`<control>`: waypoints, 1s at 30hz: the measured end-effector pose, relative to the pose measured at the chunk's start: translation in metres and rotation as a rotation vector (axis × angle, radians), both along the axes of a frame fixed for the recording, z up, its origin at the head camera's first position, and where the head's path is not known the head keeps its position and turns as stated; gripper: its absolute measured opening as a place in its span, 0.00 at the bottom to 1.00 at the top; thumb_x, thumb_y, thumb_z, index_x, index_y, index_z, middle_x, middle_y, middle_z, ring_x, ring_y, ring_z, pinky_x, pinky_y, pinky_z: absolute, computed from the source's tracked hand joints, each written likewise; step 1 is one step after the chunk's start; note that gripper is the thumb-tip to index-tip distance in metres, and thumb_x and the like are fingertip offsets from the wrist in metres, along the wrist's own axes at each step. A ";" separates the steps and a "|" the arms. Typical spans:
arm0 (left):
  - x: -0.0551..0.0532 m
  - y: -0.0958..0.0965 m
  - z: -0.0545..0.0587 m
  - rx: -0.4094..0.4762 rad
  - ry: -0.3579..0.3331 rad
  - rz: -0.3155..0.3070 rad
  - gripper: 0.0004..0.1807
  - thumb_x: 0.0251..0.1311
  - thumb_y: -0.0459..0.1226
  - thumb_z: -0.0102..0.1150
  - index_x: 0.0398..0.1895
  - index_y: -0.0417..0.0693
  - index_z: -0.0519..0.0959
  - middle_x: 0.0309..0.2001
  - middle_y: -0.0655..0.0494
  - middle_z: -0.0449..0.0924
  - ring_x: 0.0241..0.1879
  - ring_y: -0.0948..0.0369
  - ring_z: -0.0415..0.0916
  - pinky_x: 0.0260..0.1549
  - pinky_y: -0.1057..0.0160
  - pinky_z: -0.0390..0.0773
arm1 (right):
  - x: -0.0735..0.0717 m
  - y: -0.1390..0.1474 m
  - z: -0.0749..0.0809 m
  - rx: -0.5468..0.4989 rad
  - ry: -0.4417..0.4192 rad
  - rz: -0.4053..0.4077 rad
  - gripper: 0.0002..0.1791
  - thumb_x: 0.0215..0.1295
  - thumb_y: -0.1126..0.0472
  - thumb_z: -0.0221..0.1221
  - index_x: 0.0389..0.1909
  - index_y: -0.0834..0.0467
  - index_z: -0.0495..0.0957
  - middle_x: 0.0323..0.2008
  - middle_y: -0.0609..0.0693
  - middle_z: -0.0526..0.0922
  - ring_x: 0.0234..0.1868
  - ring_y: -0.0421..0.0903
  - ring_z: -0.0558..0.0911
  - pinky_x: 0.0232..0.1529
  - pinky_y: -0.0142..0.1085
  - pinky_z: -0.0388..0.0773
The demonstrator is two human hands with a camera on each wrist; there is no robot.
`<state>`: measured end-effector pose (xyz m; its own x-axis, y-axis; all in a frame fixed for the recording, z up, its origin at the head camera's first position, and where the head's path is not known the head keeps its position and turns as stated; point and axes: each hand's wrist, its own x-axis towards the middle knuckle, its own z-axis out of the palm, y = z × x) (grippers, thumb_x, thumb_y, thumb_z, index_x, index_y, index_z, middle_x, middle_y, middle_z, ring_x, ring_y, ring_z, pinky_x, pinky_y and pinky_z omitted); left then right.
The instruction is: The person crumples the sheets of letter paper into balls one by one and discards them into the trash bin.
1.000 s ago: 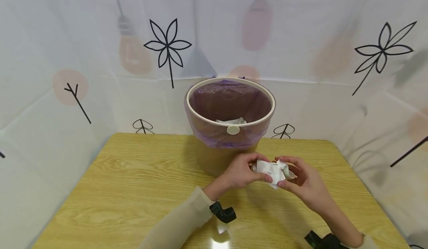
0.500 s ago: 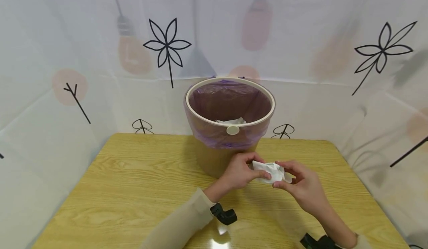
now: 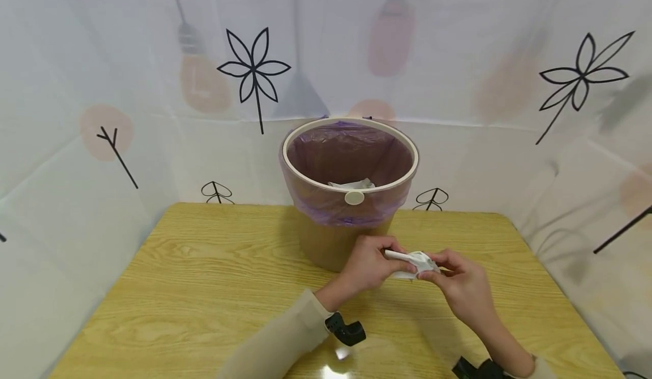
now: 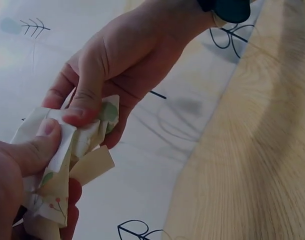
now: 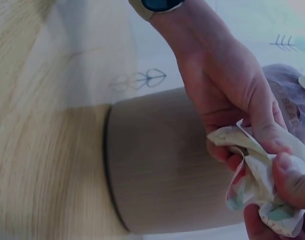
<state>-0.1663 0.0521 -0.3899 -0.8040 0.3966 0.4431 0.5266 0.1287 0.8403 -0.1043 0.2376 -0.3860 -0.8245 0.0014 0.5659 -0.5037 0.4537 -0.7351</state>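
A crumpled piece of white paper (image 3: pixel 420 262) is held in the air between both hands, over the table in front of the bin. My left hand (image 3: pixel 365 265) pinches its left end between thumb and fingers. On the other end, my right hand (image 3: pixel 466 288) pinches with thumb and fingertips, the two thumbs close together. Small green leaves and red berries are printed on the folded paper (image 4: pixel 57 197) in the left wrist view. Seen from the right wrist, the paper (image 5: pixel 262 172) is bunched into uneven folds, and parts of it are hidden behind the fingers.
A tan bin (image 3: pixel 321 246) with a purple liner bag (image 3: pixel 305 198) and a pale rim stands at the back of the wooden table (image 3: pixel 204 277). White paper (image 3: pixel 359 185) lies inside it. A printed white cloth (image 3: pixel 153 56) hangs behind and at both sides.
The paper has been folded and squeezed into a narrower, flatter bundle. My right hand has moved slightly left, and the left slightly right. The bin has stayed put.
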 end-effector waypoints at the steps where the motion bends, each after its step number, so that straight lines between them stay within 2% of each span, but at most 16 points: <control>1: -0.001 -0.001 0.000 0.006 -0.014 -0.016 0.10 0.44 0.37 0.80 0.25 0.47 0.85 0.25 0.67 0.83 0.24 0.74 0.71 0.22 0.73 0.73 | -0.001 0.002 0.000 -0.005 -0.006 0.012 0.15 0.46 0.81 0.71 0.36 0.68 0.84 0.36 0.45 0.86 0.41 0.31 0.84 0.31 0.30 0.83; 7: -0.008 -0.007 -0.001 -0.008 -0.054 -0.131 0.09 0.62 0.38 0.68 0.43 0.45 0.88 0.38 0.61 0.86 0.31 0.70 0.75 0.29 0.72 0.76 | -0.001 0.015 0.002 -0.078 -0.061 0.121 0.16 0.52 0.83 0.66 0.42 0.70 0.82 0.41 0.42 0.84 0.43 0.34 0.84 0.32 0.30 0.83; 11: -0.010 -0.007 0.000 0.014 -0.093 -0.161 0.09 0.67 0.37 0.63 0.43 0.41 0.87 0.35 0.60 0.86 0.29 0.67 0.75 0.27 0.72 0.74 | 0.000 0.020 0.004 -0.163 -0.071 0.216 0.16 0.52 0.84 0.64 0.42 0.71 0.82 0.40 0.45 0.84 0.40 0.38 0.85 0.32 0.31 0.83; 15: -0.010 -0.005 0.000 0.108 -0.129 -0.142 0.06 0.64 0.35 0.66 0.39 0.41 0.85 0.30 0.57 0.84 0.26 0.70 0.72 0.24 0.72 0.72 | 0.000 0.020 0.006 -0.225 -0.085 0.260 0.16 0.52 0.84 0.64 0.43 0.71 0.82 0.41 0.46 0.85 0.40 0.39 0.85 0.32 0.32 0.83; 17: -0.009 -0.004 0.000 0.142 -0.119 -0.118 0.07 0.62 0.35 0.68 0.39 0.40 0.84 0.32 0.56 0.84 0.26 0.70 0.73 0.25 0.72 0.73 | 0.001 0.019 0.006 -0.218 -0.089 0.232 0.16 0.52 0.84 0.65 0.43 0.71 0.82 0.41 0.45 0.85 0.41 0.38 0.85 0.33 0.31 0.83; 19: -0.008 -0.003 0.000 0.141 -0.083 -0.081 0.08 0.60 0.36 0.69 0.40 0.42 0.83 0.34 0.57 0.84 0.28 0.70 0.74 0.27 0.71 0.75 | 0.001 0.019 0.007 -0.180 -0.093 0.180 0.15 0.52 0.83 0.65 0.42 0.71 0.82 0.41 0.44 0.85 0.42 0.37 0.85 0.33 0.30 0.83; 22: -0.005 -0.003 0.000 0.085 0.013 -0.027 0.10 0.60 0.39 0.70 0.42 0.46 0.82 0.38 0.61 0.83 0.33 0.71 0.75 0.32 0.70 0.78 | 0.001 0.020 0.006 -0.127 -0.112 0.103 0.15 0.53 0.81 0.67 0.43 0.71 0.81 0.41 0.41 0.85 0.43 0.35 0.84 0.33 0.30 0.83; 25: -0.004 -0.003 0.001 0.021 0.152 0.009 0.14 0.59 0.40 0.71 0.46 0.49 0.81 0.43 0.62 0.83 0.40 0.71 0.76 0.39 0.68 0.79 | 0.000 0.022 0.005 -0.092 -0.135 0.043 0.15 0.55 0.78 0.67 0.44 0.71 0.80 0.41 0.38 0.85 0.43 0.33 0.83 0.34 0.30 0.83; 27: -0.003 -0.003 0.001 -0.036 0.282 0.039 0.17 0.58 0.40 0.72 0.49 0.47 0.80 0.48 0.60 0.82 0.47 0.70 0.75 0.47 0.69 0.77 | 0.000 0.023 0.004 -0.090 -0.148 0.019 0.15 0.56 0.76 0.68 0.45 0.71 0.80 0.42 0.38 0.85 0.44 0.33 0.83 0.34 0.31 0.83; 30: -0.001 -0.003 0.001 -0.185 0.558 0.146 0.18 0.58 0.43 0.73 0.49 0.47 0.81 0.53 0.56 0.79 0.54 0.65 0.74 0.56 0.69 0.71 | 0.000 0.025 0.003 -0.113 -0.163 -0.010 0.15 0.57 0.75 0.69 0.45 0.71 0.80 0.43 0.38 0.85 0.43 0.34 0.83 0.34 0.31 0.83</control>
<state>-0.1676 0.0496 -0.3885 -0.5224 0.4104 0.7475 0.8470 0.3508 0.3994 -0.1047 0.2622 -0.3829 -0.9049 0.0661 0.4205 -0.3697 0.3677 -0.8533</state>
